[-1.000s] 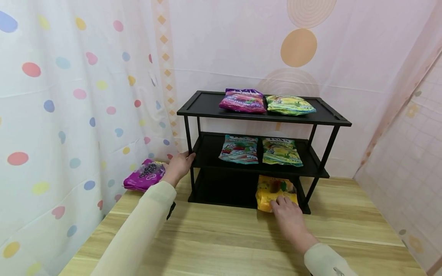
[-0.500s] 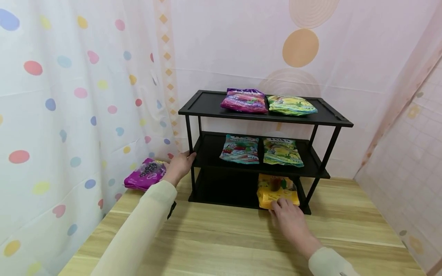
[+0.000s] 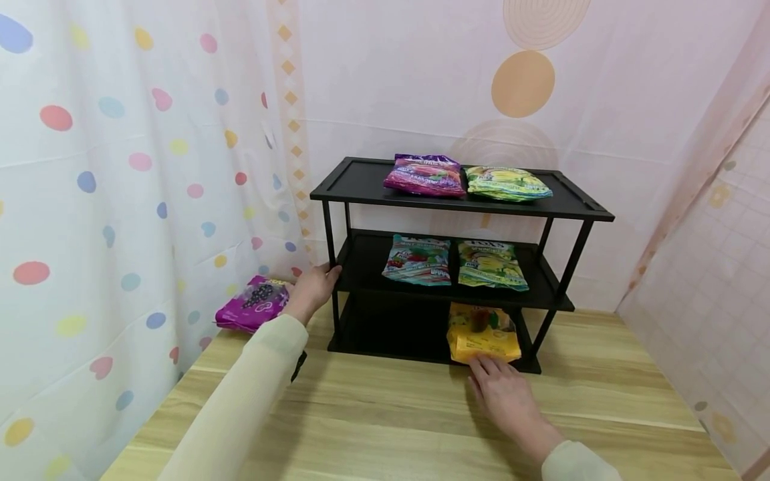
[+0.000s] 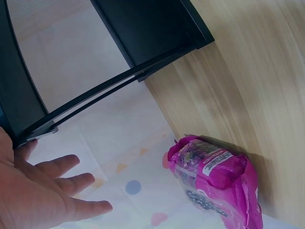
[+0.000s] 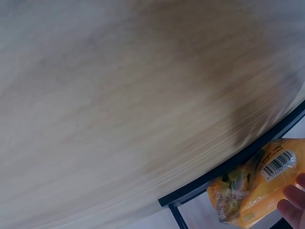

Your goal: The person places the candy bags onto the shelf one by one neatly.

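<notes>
A black three-tier shelf rack [image 3: 391, 327] stands on the wooden table. My left hand [image 3: 313, 291] holds its middle tier at the left front corner; in the left wrist view the thumb and index finger are at that corner and the other fingers extend away. An orange-yellow bag of candy [image 3: 484, 341] lies on the bottom tier at the right. My right hand [image 3: 505, 394] is at its front edge, fingertips touching or almost touching it. A purple bag of candy with a grape picture [image 3: 255, 304] lies on the table, just left of my left hand.
On the top tier sit a pink-purple candy bag [image 3: 425, 176] and a yellow-green one [image 3: 507, 183]. A teal candy bag [image 3: 417, 260] and another yellow-green bag [image 3: 491, 265] share the middle tier. Patterned curtains [image 3: 144, 200] hang left, behind and right.
The orange-yellow bag has slid slightly back onto the bottom tier. My right hand has drawn off its face to the front edge. My left hand stays at the rack.
</notes>
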A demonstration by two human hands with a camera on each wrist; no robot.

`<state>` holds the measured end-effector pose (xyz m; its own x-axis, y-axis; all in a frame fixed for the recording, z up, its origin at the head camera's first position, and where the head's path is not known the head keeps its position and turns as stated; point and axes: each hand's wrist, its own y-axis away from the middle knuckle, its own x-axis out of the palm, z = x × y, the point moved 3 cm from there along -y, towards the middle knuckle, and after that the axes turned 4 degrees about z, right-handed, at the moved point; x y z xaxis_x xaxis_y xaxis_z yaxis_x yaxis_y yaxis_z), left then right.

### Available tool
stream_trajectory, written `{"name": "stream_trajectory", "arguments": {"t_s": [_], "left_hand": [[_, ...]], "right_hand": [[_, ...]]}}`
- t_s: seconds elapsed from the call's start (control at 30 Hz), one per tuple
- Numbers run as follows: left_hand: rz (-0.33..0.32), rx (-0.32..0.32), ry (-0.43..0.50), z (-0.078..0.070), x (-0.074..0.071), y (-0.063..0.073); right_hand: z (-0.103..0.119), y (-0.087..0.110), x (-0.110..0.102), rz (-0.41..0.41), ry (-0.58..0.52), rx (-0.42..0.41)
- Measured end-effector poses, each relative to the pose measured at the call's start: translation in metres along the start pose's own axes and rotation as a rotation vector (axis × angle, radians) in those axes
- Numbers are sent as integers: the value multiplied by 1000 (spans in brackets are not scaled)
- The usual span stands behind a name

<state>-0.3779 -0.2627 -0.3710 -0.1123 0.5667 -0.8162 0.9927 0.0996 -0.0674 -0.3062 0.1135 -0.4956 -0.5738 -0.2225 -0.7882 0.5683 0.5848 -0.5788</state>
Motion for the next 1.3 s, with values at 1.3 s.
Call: {"name": "stream_trajectory", "arguments": {"t_s": [1.3], "left_hand": [[-10,6,8,-2,-1,3]], "right_hand": [[-3,-13,18,381,-12,177]]}}
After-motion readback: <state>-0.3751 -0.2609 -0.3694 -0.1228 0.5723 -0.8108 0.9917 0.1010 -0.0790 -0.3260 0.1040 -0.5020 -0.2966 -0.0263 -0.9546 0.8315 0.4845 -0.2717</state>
